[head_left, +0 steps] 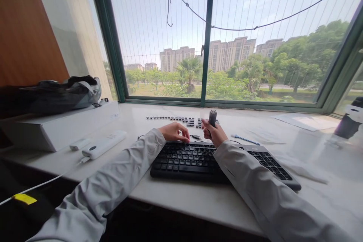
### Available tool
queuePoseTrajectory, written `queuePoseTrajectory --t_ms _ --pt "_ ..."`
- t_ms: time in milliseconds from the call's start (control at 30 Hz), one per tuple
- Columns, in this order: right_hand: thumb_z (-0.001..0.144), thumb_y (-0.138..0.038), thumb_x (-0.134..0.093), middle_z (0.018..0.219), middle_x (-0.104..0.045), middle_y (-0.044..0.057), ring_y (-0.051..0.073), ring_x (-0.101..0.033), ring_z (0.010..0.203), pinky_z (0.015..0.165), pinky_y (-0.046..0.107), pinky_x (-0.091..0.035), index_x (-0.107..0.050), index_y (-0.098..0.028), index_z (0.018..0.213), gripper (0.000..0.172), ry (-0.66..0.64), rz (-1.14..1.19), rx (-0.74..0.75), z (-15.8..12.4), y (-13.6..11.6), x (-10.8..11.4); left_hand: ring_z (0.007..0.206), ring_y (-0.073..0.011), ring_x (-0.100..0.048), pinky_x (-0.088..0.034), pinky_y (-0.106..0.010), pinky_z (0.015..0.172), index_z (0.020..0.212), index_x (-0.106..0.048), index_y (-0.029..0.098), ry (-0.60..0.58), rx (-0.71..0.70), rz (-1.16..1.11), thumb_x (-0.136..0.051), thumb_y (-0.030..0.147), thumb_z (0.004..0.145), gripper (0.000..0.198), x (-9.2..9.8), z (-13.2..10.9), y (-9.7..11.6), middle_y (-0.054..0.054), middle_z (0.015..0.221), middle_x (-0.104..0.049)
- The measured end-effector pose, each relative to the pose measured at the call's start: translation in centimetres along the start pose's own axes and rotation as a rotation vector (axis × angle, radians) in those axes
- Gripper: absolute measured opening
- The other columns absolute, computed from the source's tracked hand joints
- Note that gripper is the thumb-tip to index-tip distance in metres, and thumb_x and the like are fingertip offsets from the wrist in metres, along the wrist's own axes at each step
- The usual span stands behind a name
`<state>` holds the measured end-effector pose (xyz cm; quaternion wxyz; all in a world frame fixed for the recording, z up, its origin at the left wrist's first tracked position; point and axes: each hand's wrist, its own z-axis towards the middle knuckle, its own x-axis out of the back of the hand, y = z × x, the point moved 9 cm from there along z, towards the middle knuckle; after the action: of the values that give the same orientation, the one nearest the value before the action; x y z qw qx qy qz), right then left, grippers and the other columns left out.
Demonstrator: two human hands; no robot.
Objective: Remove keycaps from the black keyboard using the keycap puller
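A black keyboard (187, 168) lies on the white tabletop with many of its keycaps off. My left hand (175, 132) rests at its upper edge, fingers bent and a little apart, fingertips touching the top row; nothing shows in it. Above the keyboard's upper right part, my right hand (217, 133) is closed around a dark, stubby keycap puller (212, 118). The puller stands upright, its notched end up and thin wires below the fist. Behind the hands, loose black keycaps (191, 121) are laid out in rows, partly hidden by my right hand. My right forearm covers part of the keyboard.
Beyond the keycaps is a window (202, 102). A cable plug (195, 136) lies behind the keyboard, a blue stick (246, 140) to its right. At left are a white power strip (103, 145), a small white adapter (79, 144) and a white box (53, 128) under a dark bag (62, 94).
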<state>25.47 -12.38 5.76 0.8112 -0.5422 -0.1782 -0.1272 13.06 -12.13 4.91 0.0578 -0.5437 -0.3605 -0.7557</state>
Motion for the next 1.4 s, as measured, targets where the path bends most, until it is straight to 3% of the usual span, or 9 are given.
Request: queuePoseTrajectory --t_ms 67,133,267,400,500,667,967,1233,1400 --pt "0.08 -0.059 -0.043 0.047 -0.031 -0.006 0.009 -0.031 0.041 0.043 0.024 -0.032 -0.038 -0.022 0.062 0.042 -0.04 0.487 -0.047 0.0 -0.2 -1.0 0.077 -0.0121 -0.058 -0.036 -0.019 0.06 0.088 -0.072 0.017 -0.038 -0.008 -0.033 -0.064 0.044 0.074 0.032 -0.5 0.1 0.4 -0.003 0.082 -0.069" --pt "0.073 -0.058 -0.057 0.047 -0.027 -0.008 0.006 -0.026 0.04 0.041 0.022 -0.029 -0.036 -0.021 0.059 0.045 -0.074 0.811 -0.101 -0.1 -0.6 -2.1 0.079 -0.0121 -0.057 -0.036 -0.019 0.061 0.092 -0.072 0.017 -0.077 -0.002 -0.07 -0.064 0.045 0.074 0.034 -1.1 0.2 0.5 -0.003 0.084 -0.069" --pt "0.067 -0.051 -0.067 0.045 -0.03 -0.008 0.006 -0.028 0.04 0.04 0.02 -0.028 -0.04 -0.02 0.059 0.042 -0.108 1.038 -0.213 -0.2 -0.6 -4.1 0.076 -0.0114 -0.056 -0.038 -0.019 0.063 0.098 -0.07 0.015 -0.079 0.041 -0.158 -0.061 0.048 0.076 0.04 -1.7 0.5 0.0 -0.005 0.088 -0.069" --pt "0.067 -0.049 -0.068 0.043 -0.033 -0.008 0.006 -0.03 0.04 0.04 0.02 -0.031 -0.041 -0.019 0.058 0.041 -0.109 1.073 -0.253 -0.4 0.3 -5.2 0.074 -0.0115 -0.055 -0.04 -0.02 0.067 0.091 -0.07 0.012 -0.023 0.052 -0.224 -0.064 0.047 0.074 0.039 -1.8 0.8 -0.8 -0.005 0.083 -0.067" --pt "0.068 -0.047 -0.068 0.043 -0.033 -0.008 0.006 -0.03 0.039 0.039 0.02 -0.031 -0.042 -0.019 0.058 0.039 -0.088 1.057 -0.287 -0.7 1.0 -5.5 0.069 -0.0103 -0.053 -0.04 -0.02 0.066 0.085 -0.07 0.011 -0.057 0.052 -0.233 -0.065 0.046 0.073 0.037 -2.3 0.8 -1.0 -0.004 0.077 -0.066" --pt "0.068 -0.043 -0.069 0.044 -0.033 -0.008 0.006 -0.031 0.04 0.038 0.02 -0.031 -0.042 -0.019 0.058 0.037 -0.051 1.064 -0.315 -1.1 1.1 -5.6 0.072 -0.0107 -0.052 -0.038 -0.02 0.065 0.089 -0.071 0.013 -0.049 0.043 -0.224 -0.065 0.045 0.073 0.036 -2.3 0.8 -0.7 -0.003 0.08 -0.066" --pt "0.068 -0.037 -0.068 0.045 -0.034 -0.008 0.005 -0.032 0.041 0.038 0.018 -0.031 -0.042 -0.018 0.059 0.033 -0.015 1.064 -0.394 -1.3 1.6 -5.6 0.059 -0.0062 -0.042 -0.032 -0.019 0.057 0.086 -0.073 0.014 -0.045 0.043 -0.166 -0.064 0.044 0.073 0.033 -2.3 0.8 -0.2 0.0 0.072 -0.064" --pt "0.063 -0.036 -0.07 0.047 -0.036 -0.008 0.007 -0.034 0.042 0.04 0.022 -0.028 -0.042 -0.02 0.061 0.032 0.078 0.97 -0.247 -1.1 1.5 -5.4 0.056 -0.0063 -0.04 -0.03 -0.019 0.052 0.082 -0.071 0.011 -0.066 0.053 -0.139 -0.065 0.046 0.072 0.036 -1.6 0.5 -0.5 -0.002 0.07 -0.062" --pt "0.062 -0.035 -0.07 0.047 -0.037 -0.008 0.007 -0.033 0.044 0.043 0.023 -0.027 -0.042 -0.02 0.06 0.032 0.094 0.949 -0.202 -0.9 1.6 -5.6 0.053 -0.0059 -0.04 -0.029 -0.019 0.05 0.079 -0.068 0.01 -0.174 0.095 -0.184 -0.065 0.047 0.072 0.037 -2.2 0.0 -0.5 0.0 0.064 -0.057"
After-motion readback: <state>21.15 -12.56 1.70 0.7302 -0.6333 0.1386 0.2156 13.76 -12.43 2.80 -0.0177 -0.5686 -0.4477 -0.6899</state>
